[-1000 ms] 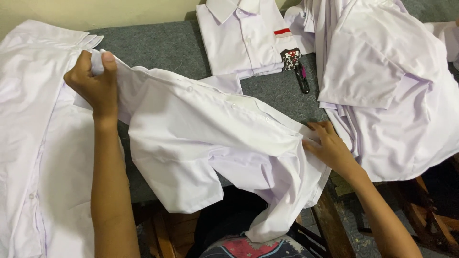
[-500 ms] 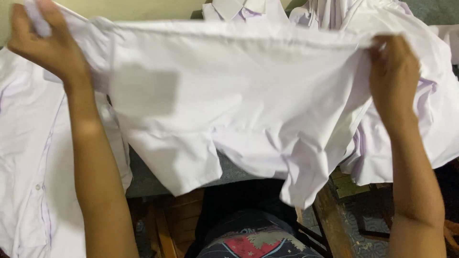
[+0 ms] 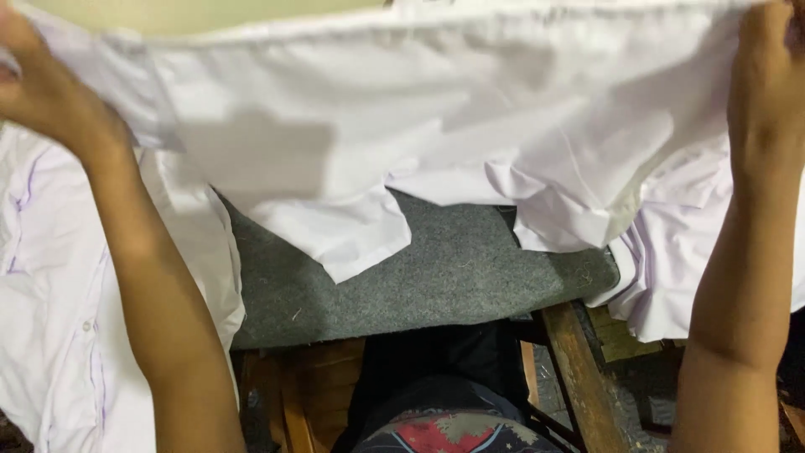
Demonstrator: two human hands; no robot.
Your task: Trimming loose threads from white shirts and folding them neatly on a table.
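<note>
Both hands are now lifting higher than half a second ago, so the white shirt (image 3: pixel 436 126) is filling the upper part of the view and hiding the folded shirts that were showing at the far edge of the table.

Left hand (image 3: pixel 38 92) is closing on the shirt's top edge at the left, fingers curled into the cloth; right hand (image 3: pixel 767 75) is gripping the same edge at the right, fingers wrapped over it. Between them the fabric is hanging as a taut sheet in the air above the grey felt table (image 3: pixel 436 277), its lower corners drooping just clear of the felt.

Judging by the way it is draping and creasing, the cloth is thin, light and soft, with no stiffness of its own; it is sagging wherever it is not being pulled. It looks dry and not slippery, and nothing about it seems fragile. A seam or hem along the upper edge is likely giving the firmest hold, and two well-spread grips are keeping it flat.

More white garments (image 3: pixel 50 319) are lying on the table under the left arm, and another heap (image 3: pixel 671 260) is spilling over the right edge. No package, label or sign is showing anywhere at this moment.
</note>
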